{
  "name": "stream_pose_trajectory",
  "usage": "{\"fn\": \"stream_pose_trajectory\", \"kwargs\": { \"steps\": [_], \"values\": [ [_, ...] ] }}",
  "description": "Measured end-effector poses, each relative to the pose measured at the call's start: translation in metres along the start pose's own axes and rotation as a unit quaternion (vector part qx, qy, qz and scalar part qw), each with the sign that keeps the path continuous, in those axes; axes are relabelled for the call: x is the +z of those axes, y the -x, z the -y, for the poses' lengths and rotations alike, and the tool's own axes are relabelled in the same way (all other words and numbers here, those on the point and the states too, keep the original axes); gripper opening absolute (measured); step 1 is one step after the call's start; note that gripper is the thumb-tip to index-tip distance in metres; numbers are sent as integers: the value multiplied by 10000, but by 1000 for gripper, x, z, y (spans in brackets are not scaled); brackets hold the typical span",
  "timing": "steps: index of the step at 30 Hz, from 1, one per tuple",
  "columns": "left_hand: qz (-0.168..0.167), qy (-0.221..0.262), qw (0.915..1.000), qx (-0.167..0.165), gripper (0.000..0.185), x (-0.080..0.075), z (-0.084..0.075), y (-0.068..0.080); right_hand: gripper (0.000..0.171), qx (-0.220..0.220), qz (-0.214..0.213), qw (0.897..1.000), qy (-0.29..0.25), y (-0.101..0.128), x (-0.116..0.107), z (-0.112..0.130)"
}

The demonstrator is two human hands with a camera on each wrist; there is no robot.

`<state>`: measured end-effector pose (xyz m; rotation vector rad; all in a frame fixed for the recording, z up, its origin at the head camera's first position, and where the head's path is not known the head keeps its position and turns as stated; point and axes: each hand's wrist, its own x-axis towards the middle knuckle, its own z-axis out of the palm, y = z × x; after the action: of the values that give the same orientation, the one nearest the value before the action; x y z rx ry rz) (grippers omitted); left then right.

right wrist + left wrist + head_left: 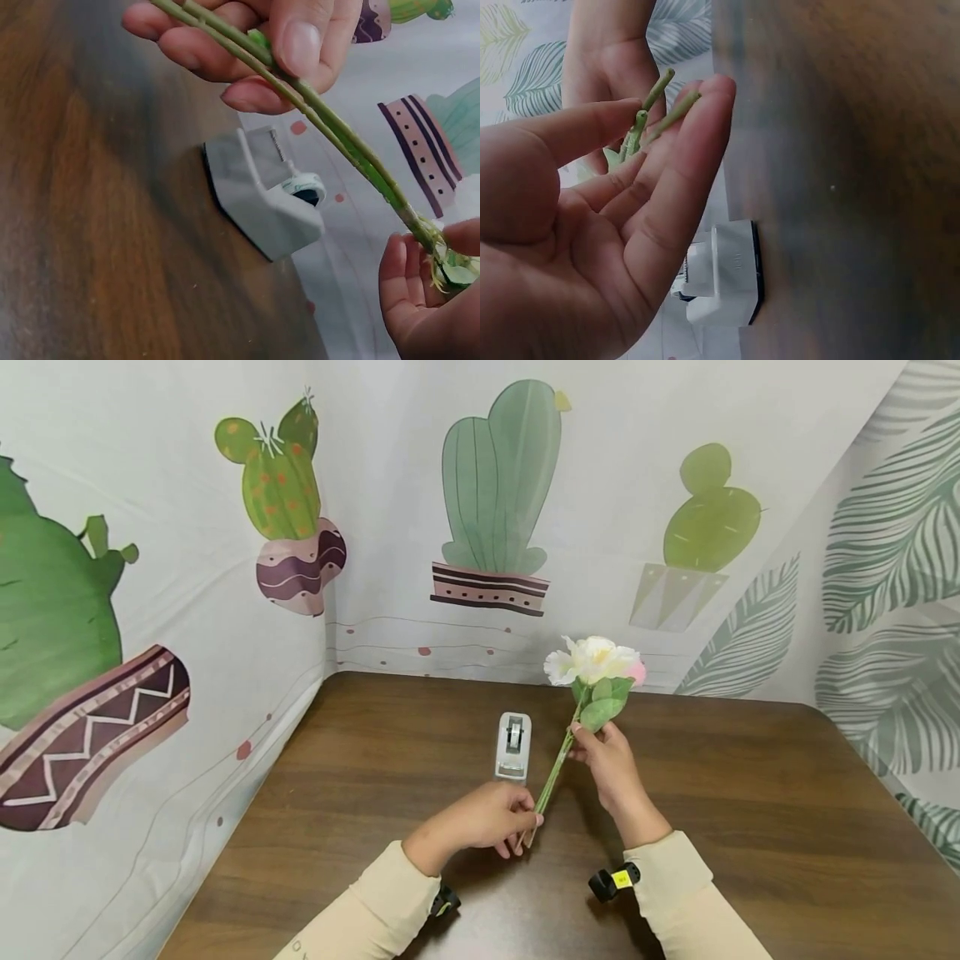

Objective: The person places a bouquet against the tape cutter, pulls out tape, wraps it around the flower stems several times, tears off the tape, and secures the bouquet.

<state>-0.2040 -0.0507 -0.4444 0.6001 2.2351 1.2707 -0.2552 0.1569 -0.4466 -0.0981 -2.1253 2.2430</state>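
Just right of the dispenser (513,746), which stands on the table (750,827) near its far edge, a small bunch of stems (553,772) is held clear of the wood, tilted with the flowers (595,662) uppermost and away from the person. Several separate green stems are seen lying side by side in both wrist views, so the gathering into one bunch is judged done. The right hand (611,760) is closed on the stems just below the leaves (604,702), thumb pressed over them against the curled fingers. The left hand (483,817), nearer the person than the dispenser, is only narrowly closed: its thumb and fingertips (705,94) are set lightly about the cut ends, with the other fingers fairly straight. No tape is seen on the stems anywhere along their visible length, and no strip is seen drawn out from the dispenser, whose roll sits in place with the toothed edge bare. Binding is therefore judged not yet begun. What is left, as far as can be told: a strip to be pulled, wound round the stems and cut off. Neither hand touches the dispenser at present; it lies beyond the left hand, close but apart.
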Motion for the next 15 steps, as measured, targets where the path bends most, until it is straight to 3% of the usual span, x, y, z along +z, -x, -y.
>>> {"fn": "stream_pose_trajectory", "kwargs": {
  "steps": [5, 15],
  "values": [
    [88, 26, 10000, 5, 13, 2, 4, -2, 32, 171, 131, 9996, -160, -3, -2, -7],
    [55, -293, 9995, -58, 11, 3, 8, -4, 43, 277, 288, 9992, 19, -9, -2, -24]
  ]
}}
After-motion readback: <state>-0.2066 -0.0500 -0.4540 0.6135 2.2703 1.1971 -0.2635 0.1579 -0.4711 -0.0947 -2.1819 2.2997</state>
